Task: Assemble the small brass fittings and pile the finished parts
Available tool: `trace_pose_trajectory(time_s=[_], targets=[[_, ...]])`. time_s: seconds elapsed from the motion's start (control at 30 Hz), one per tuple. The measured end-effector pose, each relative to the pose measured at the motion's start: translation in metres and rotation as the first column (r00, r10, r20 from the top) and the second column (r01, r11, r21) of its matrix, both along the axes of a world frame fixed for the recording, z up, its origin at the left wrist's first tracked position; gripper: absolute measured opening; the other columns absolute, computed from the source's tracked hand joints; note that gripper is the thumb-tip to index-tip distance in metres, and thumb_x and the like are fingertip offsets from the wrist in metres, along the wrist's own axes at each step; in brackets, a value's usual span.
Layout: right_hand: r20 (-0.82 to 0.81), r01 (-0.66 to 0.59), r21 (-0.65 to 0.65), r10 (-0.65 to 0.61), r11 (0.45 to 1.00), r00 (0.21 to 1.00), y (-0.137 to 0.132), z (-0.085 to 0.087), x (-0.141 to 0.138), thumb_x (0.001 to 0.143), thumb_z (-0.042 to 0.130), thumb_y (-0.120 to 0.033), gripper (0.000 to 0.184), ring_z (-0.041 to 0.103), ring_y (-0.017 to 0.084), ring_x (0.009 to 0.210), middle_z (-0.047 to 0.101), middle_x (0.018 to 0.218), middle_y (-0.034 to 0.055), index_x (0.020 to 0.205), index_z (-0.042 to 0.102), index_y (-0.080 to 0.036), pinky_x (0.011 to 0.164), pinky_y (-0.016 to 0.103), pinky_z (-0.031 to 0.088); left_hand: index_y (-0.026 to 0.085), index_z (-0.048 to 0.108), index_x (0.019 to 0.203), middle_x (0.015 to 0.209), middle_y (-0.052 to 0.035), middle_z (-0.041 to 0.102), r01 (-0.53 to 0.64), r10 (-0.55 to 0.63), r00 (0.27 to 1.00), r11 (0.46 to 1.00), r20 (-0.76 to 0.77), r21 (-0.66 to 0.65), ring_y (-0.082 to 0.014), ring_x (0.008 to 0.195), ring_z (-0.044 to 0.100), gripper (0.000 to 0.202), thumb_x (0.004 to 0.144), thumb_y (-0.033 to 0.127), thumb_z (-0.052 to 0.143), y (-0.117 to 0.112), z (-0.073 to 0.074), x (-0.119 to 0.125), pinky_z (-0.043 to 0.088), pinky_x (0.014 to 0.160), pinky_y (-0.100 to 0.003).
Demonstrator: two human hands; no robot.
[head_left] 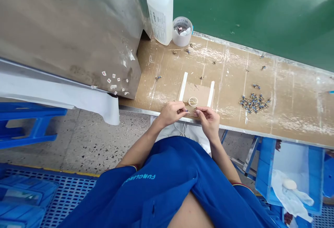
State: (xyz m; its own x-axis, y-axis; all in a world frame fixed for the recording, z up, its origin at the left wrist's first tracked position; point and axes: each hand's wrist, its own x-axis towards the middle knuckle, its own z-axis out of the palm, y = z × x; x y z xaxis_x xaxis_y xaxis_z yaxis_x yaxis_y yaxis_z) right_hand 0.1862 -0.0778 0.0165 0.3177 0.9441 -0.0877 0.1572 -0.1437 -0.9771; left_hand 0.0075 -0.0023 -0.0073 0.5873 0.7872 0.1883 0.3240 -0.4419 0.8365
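Note:
At the front edge of the cardboard-covered bench, my left hand (171, 113) is closed in a pinch; a thin, dark-tipped thing shows at its fingertips, too small to name. Close beside it, my right hand (209, 119) pinches a tiny gold-coloured piece (195, 109) between thumb and forefinger. Just beyond the fingertips lies a small round white ring-shaped dish (193, 99) with a curved line inside. It rests on a brown card (199, 90) flanked by two white strips (183, 86) (211, 94). A pile of small blue-and-gold pieces (254, 103) lies to the right.
A white bottle with a blue cap (159, 16) and a tape roll holding scraps (182, 33) stand at the back. Loose small pieces (158, 77) are scattered over the cardboard (235, 75). A metal housing (78, 30) borders the left, a green surface (247, 12) the far side.

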Motion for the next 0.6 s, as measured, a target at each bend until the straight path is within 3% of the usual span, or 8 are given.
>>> trace_pose_trajectory(time_s=[0.23,0.6], targets=[[-0.022,-0.067,-0.056,0.066,0.996,0.998,-0.001,-0.009,-0.0085,0.083,0.073,-0.046,0.025,0.073,0.02,0.071,0.076,0.078,0.0048,0.089,0.074,-0.022,0.066,0.033,0.063,0.016,0.061,0.067,0.064,0.0,0.06,0.069,-0.058,0.99,0.995,-0.127,0.077,-0.0133,0.061,0.054,0.03,0.093,0.031,0.066,0.0,0.0001,0.0007,0.037,0.062,-0.026],[0.11,-0.196,-0.038,0.199,0.98,0.974,0.0007,-0.007,-0.0048,0.087,0.067,-0.037,0.017,0.07,0.019,0.07,0.076,0.081,0.0049,0.087,0.073,-0.022,0.067,0.032,0.059,0.017,0.062,0.069,0.066,-0.0008,0.063,0.123,-0.109,0.984,0.988,-0.142,0.094,-0.0152,0.066,0.058,0.028,0.094,0.03,0.064,0.0029,0.0012,0.0002,0.04,0.066,-0.026]])
